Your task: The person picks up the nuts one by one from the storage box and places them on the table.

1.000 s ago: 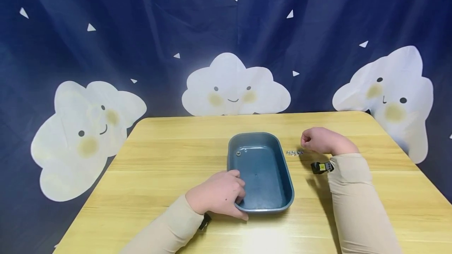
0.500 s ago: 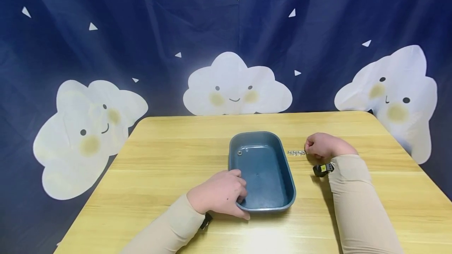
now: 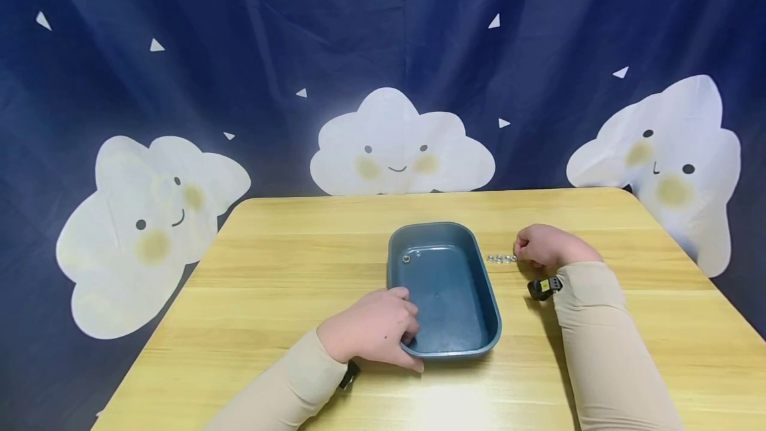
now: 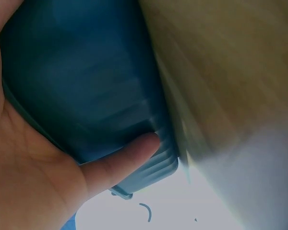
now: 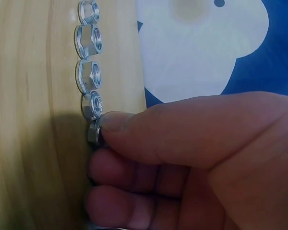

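Observation:
My left hand (image 3: pixel 374 326) grips the near-left corner of a dark blue plastic tray (image 3: pixel 495 324). In the left wrist view, the thumb (image 4: pixel 122 160) presses along the tray's outer wall. A short row of several silver hex nuts (image 3: pixel 499 259) lies right of the tray. My right hand (image 3: pixel 553 246) is at the row's right end. In the right wrist view, its thumb and fingers pinch the end nut (image 5: pixel 93 133), partly hidden by the thumb. That nut touches or nearly touches the neighbouring nut (image 5: pixel 92 105); larger flanged nuts (image 5: pixel 88 41) stretch away beyond.
Inside the tray, toward its far-left corner, lie a nut (image 3: pixel 406 259) and a smaller nut (image 3: pixel 418 254). The wooden table (image 3: pixel 287 245) reaches back to a dark blue curtain (image 3: pixel 269 32) printed with white clouds.
My right hand has come down to the right end of the row, and its fingertips now meet the end nut. The left hand keeps its hold on the tray.

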Tool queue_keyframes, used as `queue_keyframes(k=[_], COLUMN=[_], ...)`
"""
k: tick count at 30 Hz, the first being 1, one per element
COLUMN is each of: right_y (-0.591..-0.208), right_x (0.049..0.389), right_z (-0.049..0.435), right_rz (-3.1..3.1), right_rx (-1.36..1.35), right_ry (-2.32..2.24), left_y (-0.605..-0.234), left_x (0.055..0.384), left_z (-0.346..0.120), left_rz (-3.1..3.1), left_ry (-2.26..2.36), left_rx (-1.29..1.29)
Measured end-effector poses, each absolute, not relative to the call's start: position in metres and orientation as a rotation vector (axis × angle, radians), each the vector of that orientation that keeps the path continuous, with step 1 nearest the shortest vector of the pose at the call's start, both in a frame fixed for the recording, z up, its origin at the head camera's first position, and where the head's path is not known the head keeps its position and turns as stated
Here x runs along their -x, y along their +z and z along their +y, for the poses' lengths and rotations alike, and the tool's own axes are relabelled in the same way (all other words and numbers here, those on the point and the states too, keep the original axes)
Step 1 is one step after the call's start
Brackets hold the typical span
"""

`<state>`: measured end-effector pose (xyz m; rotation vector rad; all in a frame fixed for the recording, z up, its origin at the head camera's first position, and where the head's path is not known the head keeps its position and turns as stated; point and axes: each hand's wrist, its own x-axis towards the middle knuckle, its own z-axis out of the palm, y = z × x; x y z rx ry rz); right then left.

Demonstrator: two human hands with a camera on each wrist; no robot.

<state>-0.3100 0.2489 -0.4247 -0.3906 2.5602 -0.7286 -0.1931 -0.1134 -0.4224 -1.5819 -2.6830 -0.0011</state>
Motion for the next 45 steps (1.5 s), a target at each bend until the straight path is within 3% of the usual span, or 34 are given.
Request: queue_keyframes(k=[17,45], right_y=[-0.407,-0.344], right_x=[0.307,0.268], right_z=[0.244,0.183], right_rz=[2.761,2.781], right_rx=[0.552,0.869], right_ry=[-0.594,-0.662], left_y=[-0.425,-0.424], left_x=[0.194,0.192], left_z=[-0.114,-0.115], left_rz=[-2.684,-2.675], left_ry=[-0.018,0.008], left_rx=[1.573,1.553])
